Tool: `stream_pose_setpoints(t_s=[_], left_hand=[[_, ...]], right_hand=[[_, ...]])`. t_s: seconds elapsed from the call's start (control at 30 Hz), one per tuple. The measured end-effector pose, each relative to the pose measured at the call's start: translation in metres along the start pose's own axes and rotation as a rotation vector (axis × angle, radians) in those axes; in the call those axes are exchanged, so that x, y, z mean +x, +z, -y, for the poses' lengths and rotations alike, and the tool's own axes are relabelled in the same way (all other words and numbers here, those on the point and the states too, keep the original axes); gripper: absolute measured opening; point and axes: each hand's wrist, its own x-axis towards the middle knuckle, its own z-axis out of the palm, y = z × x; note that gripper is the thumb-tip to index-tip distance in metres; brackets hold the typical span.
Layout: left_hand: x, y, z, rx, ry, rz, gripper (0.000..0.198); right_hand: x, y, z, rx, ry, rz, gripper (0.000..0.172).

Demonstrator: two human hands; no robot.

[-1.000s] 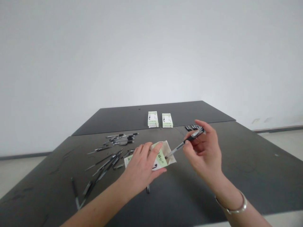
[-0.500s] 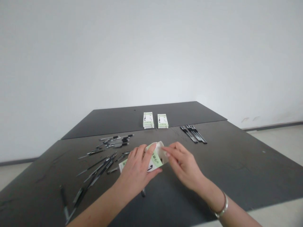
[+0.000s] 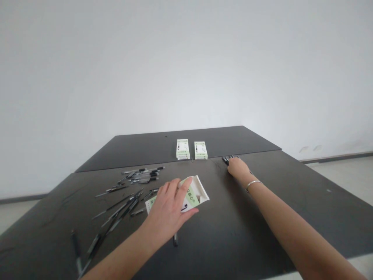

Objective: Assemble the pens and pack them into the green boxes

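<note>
My left hand [image 3: 167, 208] is closed around a white and green pen box [image 3: 191, 197], thumb on top and fingers around its sides. The box lies tilted, its near-right end flap standing open toward the right. Farther off, my right hand [image 3: 237, 169], with a bracelet at the wrist, reaches to a row of black pens [image 3: 226, 160]. Its fingers are curled down over the pens, which it mostly covers. A single pen [image 3: 175, 239] lies beneath my left wrist, partly hidden.
Loose black and clear pens [image 3: 144, 175] and thin pen pieces [image 3: 124, 210] are scattered left of my left hand. Two stacks of pen boxes, a left stack [image 3: 183, 147] and a right stack [image 3: 201, 149], stand at the back. The black table [image 3: 291, 202] meets a pale wall behind.
My right hand has left the box's open flap and moved forward and right onto the row of pens. My left hand keeps holding the box in nearly the same spot.
</note>
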Motion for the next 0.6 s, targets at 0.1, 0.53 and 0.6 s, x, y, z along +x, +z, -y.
stream_pose_setpoints(t_s=[0.1, 0.53, 0.6], left_hand=[[-0.001, -0.001, 0.000, 0.010, 0.005, -0.014, 0.078], [-0.007, -0.008, 0.000, -0.041, 0.014, -0.071, 0.081], [-0.008, -0.008, 0.000, -0.046, 0.022, -0.082, 0.080]], right_hand=[[0.002, -0.009, 0.002, 0.027, -0.012, 0.026, 0.031], [-0.166, -0.079, 0.099, 1.409, -0.382, -0.543, 0.050], [-0.177, -0.075, 0.107, 1.406, -0.368, -0.501, 0.063]])
